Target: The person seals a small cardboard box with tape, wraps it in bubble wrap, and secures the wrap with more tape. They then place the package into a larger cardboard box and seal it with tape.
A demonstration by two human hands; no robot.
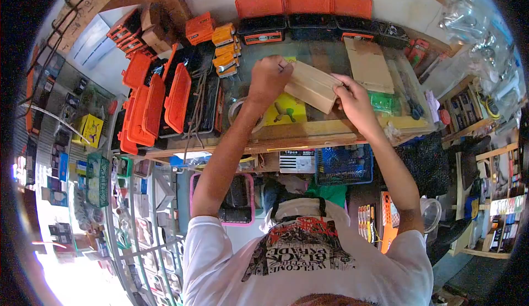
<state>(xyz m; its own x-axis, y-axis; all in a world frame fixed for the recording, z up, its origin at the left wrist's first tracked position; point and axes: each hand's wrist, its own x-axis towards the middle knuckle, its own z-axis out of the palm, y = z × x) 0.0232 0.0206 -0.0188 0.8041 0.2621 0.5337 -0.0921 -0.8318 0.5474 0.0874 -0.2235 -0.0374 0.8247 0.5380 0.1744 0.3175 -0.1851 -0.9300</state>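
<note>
A long brown cardboard box (311,85) is held tilted above the glass counter. My left hand (270,77) is closed at the box's left end, with something small and dark between the fingers that is too small to name. At the right end, the thumb and fingers of my right hand (350,98) pinch the box's edge. Beneath the box lies a yellow sheet (286,112) with a printed picture, partly covered by it. A roll of clear tape (242,113) is beside my left forearm.
Open black toolboxes (263,30) with orange lids line the back, and more orange lids (156,107) stand at the left. Yellow-orange packets (225,52) lie behind my left hand. Flat cardboard (369,66) and a green packet (381,102) are at the right. The counter has a wooden front edge (297,136).
</note>
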